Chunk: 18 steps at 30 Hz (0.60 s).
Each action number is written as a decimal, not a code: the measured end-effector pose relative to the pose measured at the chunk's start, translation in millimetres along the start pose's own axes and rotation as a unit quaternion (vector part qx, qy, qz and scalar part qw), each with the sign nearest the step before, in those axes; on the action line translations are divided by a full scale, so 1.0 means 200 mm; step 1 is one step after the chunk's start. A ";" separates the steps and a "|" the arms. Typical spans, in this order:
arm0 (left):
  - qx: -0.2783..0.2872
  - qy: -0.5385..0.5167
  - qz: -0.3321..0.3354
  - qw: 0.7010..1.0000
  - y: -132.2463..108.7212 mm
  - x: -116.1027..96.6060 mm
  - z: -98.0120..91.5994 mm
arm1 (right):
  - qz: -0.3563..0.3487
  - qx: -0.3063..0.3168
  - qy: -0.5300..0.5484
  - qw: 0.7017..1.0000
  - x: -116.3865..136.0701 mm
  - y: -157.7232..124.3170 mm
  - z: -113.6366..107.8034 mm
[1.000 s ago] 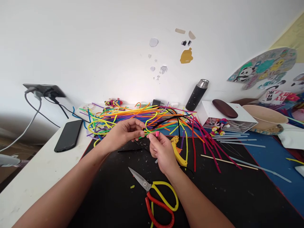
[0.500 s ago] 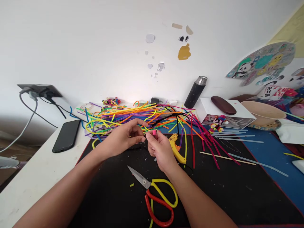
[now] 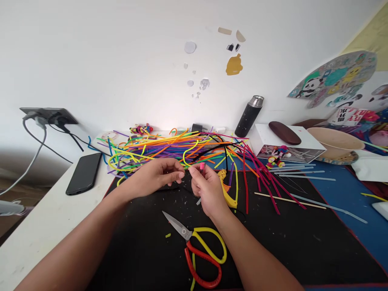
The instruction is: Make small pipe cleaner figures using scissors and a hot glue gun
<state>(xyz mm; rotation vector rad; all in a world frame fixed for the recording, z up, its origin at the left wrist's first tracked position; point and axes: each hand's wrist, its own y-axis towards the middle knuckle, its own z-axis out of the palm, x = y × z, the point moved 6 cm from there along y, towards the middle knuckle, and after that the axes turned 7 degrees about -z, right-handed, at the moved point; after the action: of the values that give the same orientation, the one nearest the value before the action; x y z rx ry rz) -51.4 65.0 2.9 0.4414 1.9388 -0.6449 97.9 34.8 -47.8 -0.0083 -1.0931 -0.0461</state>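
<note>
My right hand is closed around a small piece with a bright pink top, most of it hidden by my fingers. A short pale stick end pokes out below that hand. Just to the left, my left hand is curled, thumb and forefinger tips close together; whatever is between them is too small to make out. Below both hands, scissors with one yellow and one red handle lie on the black mat. A yellow glue gun lies partly behind my right hand.
Behind my hands spreads a pile of colourful pipe cleaners. A phone lies on the left. At the back right stand a black flask, a white box and a beige bowl. Translucent glue sticks lie on the right.
The pink-topped piece in my right hand has tilted more upright and shifted slightly up and right. My left thumb and forefinger have come closer together.
</note>
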 end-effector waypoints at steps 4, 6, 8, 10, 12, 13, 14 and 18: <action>0.010 0.010 -0.007 1.000 0.00 -0.02 0.02 | -0.004 0.000 -0.001 1.000 0.00 0.00 0.00; 0.012 0.007 -0.010 1.000 0.00 -0.02 0.03 | -0.003 0.000 0.000 1.000 0.00 0.00 0.00; 0.011 0.006 -0.012 1.000 0.00 -0.02 0.03 | -0.001 0.001 0.001 1.000 0.00 0.00 0.00; 0.011 0.007 -0.013 1.000 0.00 -0.02 0.02 | 0.002 0.003 0.000 1.000 0.00 -0.01 0.00; 0.012 0.007 -0.014 1.000 0.01 -0.01 0.03 | 0.003 0.004 -0.002 1.000 0.00 -0.01 0.00; 0.012 0.007 -0.013 1.000 0.01 -0.01 0.03 | 0.003 0.005 -0.003 1.000 0.00 -0.01 0.00; 0.013 0.007 -0.012 1.000 0.01 -0.01 0.03 | 0.003 0.005 -0.003 1.000 0.00 -0.01 0.01; 0.013 0.008 -0.010 1.000 0.00 -0.02 0.04 | 0.003 0.003 -0.001 1.000 0.00 -0.01 0.01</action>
<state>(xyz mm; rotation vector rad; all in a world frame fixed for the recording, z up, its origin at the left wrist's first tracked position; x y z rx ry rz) -43.3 60.2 3.8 0.4463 1.9546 -0.6826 96.0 32.9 -47.1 -0.0060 -1.0948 -0.0364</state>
